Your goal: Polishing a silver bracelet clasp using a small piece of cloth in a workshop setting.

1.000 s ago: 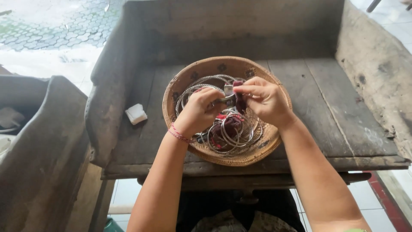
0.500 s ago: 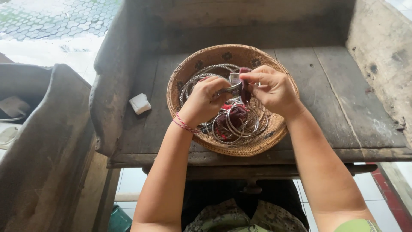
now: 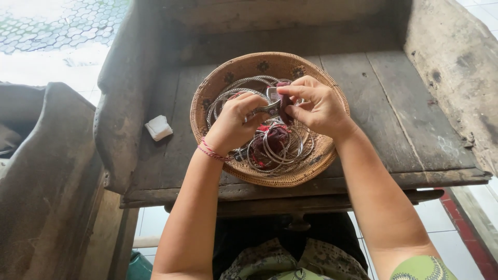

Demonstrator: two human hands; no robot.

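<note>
A round woven basket [image 3: 244, 66] sits on a worn wooden bench. Inside lie several silver metal bangles [image 3: 282, 150] mixed with dark red cloth pieces. My left hand [image 3: 234, 122] hovers over the basket and pinches a small silver metal piece [image 3: 268, 108] between thumb and fingers. My right hand [image 3: 316, 106] is right beside it, fingertips closed on a dark red scrap of cloth [image 3: 284, 101] that touches the metal piece. A thin red and white string bracelet [image 3: 210, 151] circles my left wrist.
A small white folded object [image 3: 158, 127] lies on the bench seat [image 3: 394, 119] left of the basket. Thick wooden armrests rise at the left [image 3: 122, 98] and right [image 3: 451, 67]. Tiled floor shows beyond and below the bench.
Both hands stay together over the basket, working the metal piece and red cloth. The view has shifted slightly, so the basket sits a little higher in frame.
</note>
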